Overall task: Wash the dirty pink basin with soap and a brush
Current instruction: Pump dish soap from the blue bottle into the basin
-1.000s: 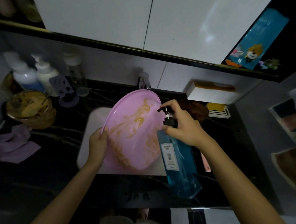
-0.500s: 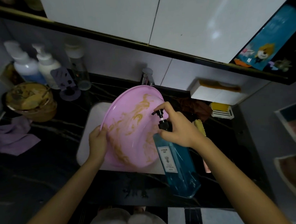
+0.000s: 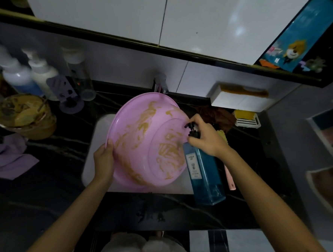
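We see the basin tilted on its edge over the sink, its soiled inside turned up and to the right and its lower side resting in the sink. The left hand grips the near-left rim, thumb over the edge and fingers behind. We judge this hold is there to keep the basin propped with its inside facing the soap. The soap bottle stands on the counter just right of the basin, touching or nearly touching its wall. The right hand is curled round the bottle's neck with a finger on top of the pump, whose spout points left at the basin's floor. That placing should let a press send soap straight onto the brown smears. Whether any soap is on the basin yet we cannot tell. Working over the sink should keep runoff off the counter, and the tap is just beyond the far rim.

We count one basin, one soap bottle and two hands, both busy. Right of the soap bottle lies one pink handle, perhaps the brush, untouched. At far left stand three bottles, and near them one brown-smeared bowl and one purple cloth. At far right sits one soap dish.
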Motion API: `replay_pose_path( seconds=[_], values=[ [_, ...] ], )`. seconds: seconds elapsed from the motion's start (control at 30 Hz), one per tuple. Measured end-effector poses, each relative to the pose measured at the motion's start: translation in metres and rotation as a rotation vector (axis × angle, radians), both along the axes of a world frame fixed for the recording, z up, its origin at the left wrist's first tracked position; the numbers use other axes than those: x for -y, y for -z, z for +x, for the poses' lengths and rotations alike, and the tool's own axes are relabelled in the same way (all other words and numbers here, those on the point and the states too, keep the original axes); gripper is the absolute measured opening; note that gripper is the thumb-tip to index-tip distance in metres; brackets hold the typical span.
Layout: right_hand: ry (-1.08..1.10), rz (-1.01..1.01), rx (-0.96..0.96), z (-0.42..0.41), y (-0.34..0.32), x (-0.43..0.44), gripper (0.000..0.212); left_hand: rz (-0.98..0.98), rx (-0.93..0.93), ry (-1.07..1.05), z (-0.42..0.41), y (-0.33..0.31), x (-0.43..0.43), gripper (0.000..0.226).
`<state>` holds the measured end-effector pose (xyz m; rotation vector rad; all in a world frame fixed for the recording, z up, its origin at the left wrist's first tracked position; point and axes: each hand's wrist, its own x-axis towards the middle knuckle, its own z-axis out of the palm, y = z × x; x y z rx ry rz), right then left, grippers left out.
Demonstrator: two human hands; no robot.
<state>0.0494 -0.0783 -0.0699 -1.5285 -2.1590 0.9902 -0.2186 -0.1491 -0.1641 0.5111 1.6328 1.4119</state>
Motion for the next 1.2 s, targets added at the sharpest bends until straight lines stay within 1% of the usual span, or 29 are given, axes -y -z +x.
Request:
replay_pose_path(
  seconds=[0.1,0.2,0.3,0.4,0.43,0.5,0.53,0.57,0.63,0.7,0.73,0.8,0.87,0.97,1.03,1.07,1.13,1.2],
  values=[
    [-0.014,-0.071,0.032,0.010,0.016,0.021,0.045,0.009,-0.006,-0.004,0.001,-0.001,0.000,0.030],
    [-0.105,-0.115,0.074,-0.005,0.026,0.045,0.050,0.002,-0.013,-0.014,0.004,-0.004,-0.001,0.034],
    [-0.203,-0.116,-0.010,-0.038,0.019,0.052,0.056,-0.005,-0.022,-0.007,0.005,-0.005,-0.002,0.034],
    [-0.129,-0.051,-0.140,-0.053,0.008,0.035,0.045,-0.002,-0.022,0.002,0.006,-0.007,-0.004,0.034],
    [-0.086,-0.008,-0.143,-0.050,0.007,0.028,0.044,-0.009,-0.026,0.003,0.005,-0.007,-0.004,0.035],
    [-0.016,0.070,-0.102,-0.037,0.009,0.017,0.044,-0.017,-0.028,0.007,0.005,-0.008,-0.005,0.036],
    [0.006,0.071,-0.077,-0.030,0.011,0.017,0.043,-0.022,-0.036,0.015,0.004,-0.007,-0.004,0.036],
    [0.013,0.042,-0.039,-0.023,0.011,0.020,0.042,-0.028,-0.045,0.021,0.003,-0.007,-0.004,0.035],
    [-0.040,-0.051,0.037,-0.013,0.014,0.037,0.042,-0.035,-0.049,0.034,0.001,-0.005,-0.003,0.033],
    [-0.104,-0.128,0.054,-0.011,0.017,0.057,0.045,-0.043,-0.042,0.059,0.000,-0.005,-0.003,0.032],
    [-0.105,-0.129,0.048,-0.010,0.019,0.065,0.046,-0.047,-0.039,0.073,-0.001,-0.004,-0.003,0.032],
    [-0.031,-0.078,0.004,-0.004,0.019,0.071,0.051,-0.048,-0.028,0.100,-0.001,-0.004,-0.002,0.029],
    [0.104,0.030,-0.044,0.007,0.013,0.068,0.054,-0.053,-0.017,0.105,-0.002,-0.005,-0.001,0.028],
    [0.394,0.261,-0.050,0.033,-0.002,0.059,0.060,-0.039,-0.042,0.145,0.000,-0.008,0.003,0.031],
    [0.601,0.384,-0.045,0.054,-0.011,0.050,0.066,-0.021,-0.063,0.188,0.001,-0.010,0.006,0.029],
    [0.691,0.447,-0.035,0.065,-0.014,0.045,0.069,-0.013,-0.074,0.212,0.002,-0.010,0.008,0.028],
    [0.823,0.563,0.056,0.082,-0.012,0.032,0.074,-0.003,-0.078,0.243,0.001,-0.008,0.010,0.027],
    [0.904,0.604,0.171,0.099,-0.007,0.021,0.078,0.015,-0.065,0.249,0.004,-0.009,0.011,0.024]
  ],
)
